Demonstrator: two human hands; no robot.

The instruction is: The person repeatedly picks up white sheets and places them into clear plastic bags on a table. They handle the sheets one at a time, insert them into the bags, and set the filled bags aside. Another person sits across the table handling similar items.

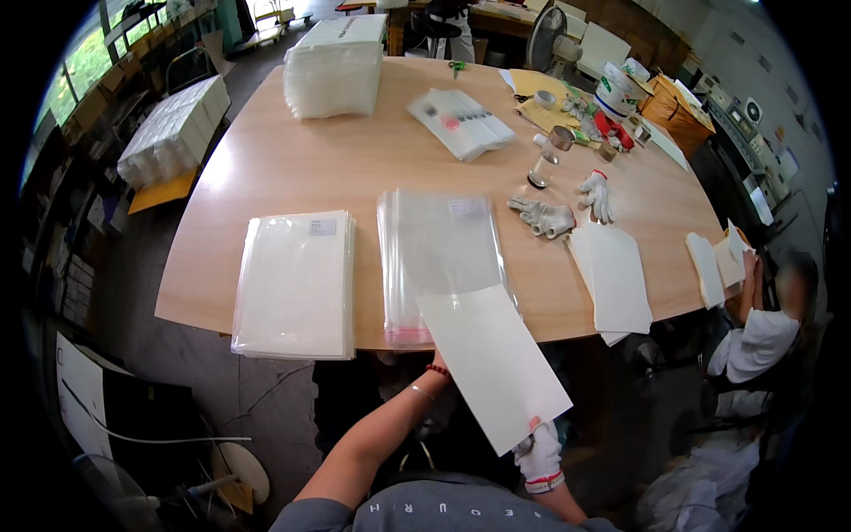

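Note:
A white sheet of card (496,368) lies tilted across the front edge of the table. Its far end overlaps a stack of clear plastic bags (434,248) with a pink strip along the near edge. My right hand (538,450), in a white glove, grips the sheet's near corner with the thumb on top. Bare and wearing bracelets, my left hand (441,356) is at the bags' near edge, its fingers mostly hidden by the sheet. To the left sits a pile of bagged white sheets (294,284); to the right, a fanned stack of loose white sheets (613,279).
Two work gloves (542,217) and a glass jar (543,167) lie beyond the loose sheets. Farther back are a packet of printed bags (461,124) and a tall stack of plastic-wrapped goods (332,71). Another person (758,328) handles paper at the right.

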